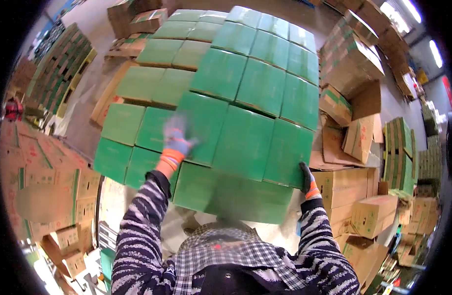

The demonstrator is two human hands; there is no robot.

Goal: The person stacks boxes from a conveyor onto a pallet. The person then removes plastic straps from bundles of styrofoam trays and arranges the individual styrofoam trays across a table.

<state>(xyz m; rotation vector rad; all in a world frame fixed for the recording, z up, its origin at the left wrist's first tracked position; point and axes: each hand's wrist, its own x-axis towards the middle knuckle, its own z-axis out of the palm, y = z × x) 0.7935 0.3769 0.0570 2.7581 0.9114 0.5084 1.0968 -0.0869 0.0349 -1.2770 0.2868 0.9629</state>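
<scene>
In front of me stands a stack of green cartons (243,142) in rows, their tops close together with narrow gaps. My left hand (177,135), in a grey glove with an orange cuff, is over the top of a green carton on the near left. It is blurred by motion, but its fingers look spread and nothing shows in them. My right hand (308,179), in a dark grey glove with an orange cuff, rests against the right side of the near right carton (290,152). Its fingers reach along the edge; the palm is hidden.
Brown cartons (54,172) are stacked close on my left. Opened and loose brown cartons (373,214) lie to my right, with flattened cardboard (334,142) beyond. Farther off are pallets of boxes (61,73) and a tall pile of cartons (351,59).
</scene>
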